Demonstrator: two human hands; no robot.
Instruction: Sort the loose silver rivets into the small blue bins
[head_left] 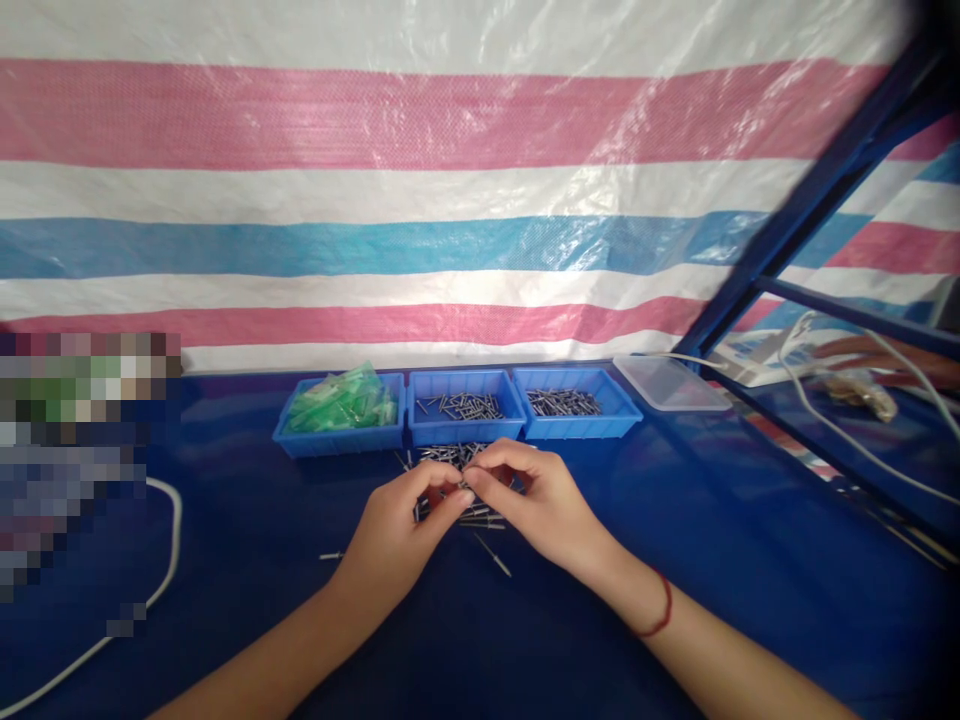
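Rivets (pixel 484 520) lie heaped on the table (pixel 675 520) directly under and just beyond the fingers of both hands, in front of the middle tray (pixel 465 432). The left hand (pixel 396 518) comes in from the left and the right hand (pixel 546 502) from the right, and their fingertips meet over the heap, thumb and forefinger of each bent into a pinch. Whether a rivet is caught in either pinch I cannot tell: the fingers cover the spot and anything there is too small to make out. Spread through the heap, the rivets point many ways; those showing just below the fingertips run roughly left to right, across the person's line of reach. One loose rivet (pixel 493 556) lies apart on the near side of the heap, below the fingertips and a little to their right. Its long axis slants, the far end to the left and the near end to the right, and the right hand is the closer of the two. Another stray rivet (pixel 330 556) lies nearly crosswise, left of the left wrist, so that the left hand is nearer to it. More rivets sit in the middle tray and the right tray (pixel 583 428); green packets (pixel 341 402) fill the left tray (pixel 345 443).
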